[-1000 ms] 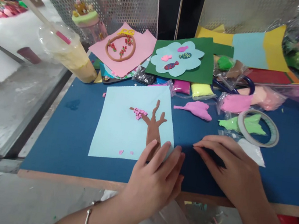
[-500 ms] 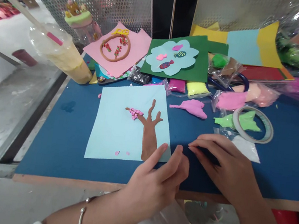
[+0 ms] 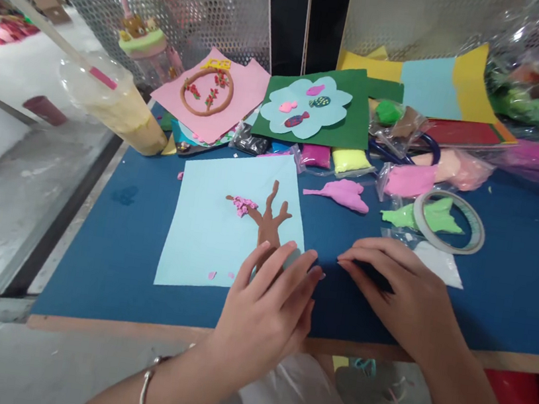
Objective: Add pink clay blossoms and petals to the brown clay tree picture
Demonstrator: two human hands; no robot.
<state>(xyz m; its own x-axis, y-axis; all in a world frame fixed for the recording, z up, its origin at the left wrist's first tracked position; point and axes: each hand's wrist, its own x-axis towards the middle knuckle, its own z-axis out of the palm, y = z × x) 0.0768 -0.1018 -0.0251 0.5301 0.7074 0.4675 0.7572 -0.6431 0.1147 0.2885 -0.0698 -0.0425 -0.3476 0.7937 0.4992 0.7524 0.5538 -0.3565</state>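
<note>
A light blue paper sheet [image 3: 206,226] lies on the blue table [image 3: 511,296]. On it sits a brown clay tree [image 3: 271,219] with a small cluster of pink blossoms [image 3: 241,205] on its left branch. My left hand [image 3: 264,308] rests with fingers stretched over the sheet's lower right corner and the trunk's base. My right hand [image 3: 401,294] lies flat on the table just to the right, fingers together and pointing left. Two tiny pink clay bits [image 3: 212,275] lie near the sheet's bottom edge. Neither hand visibly holds anything.
A pink clay lump [image 3: 343,194], green clay [image 3: 428,217] inside a tape ring [image 3: 450,221], and bagged clay [image 3: 407,180] lie behind my hands. Finished paper crafts [image 3: 212,90], a green fish craft [image 3: 313,104], two phones [image 3: 307,23] and a drink cup [image 3: 113,100] stand farther back.
My left hand shifted left and forward, its fingers now lying over the sheet's corner and trunk base. The right hand stayed nearly still.
</note>
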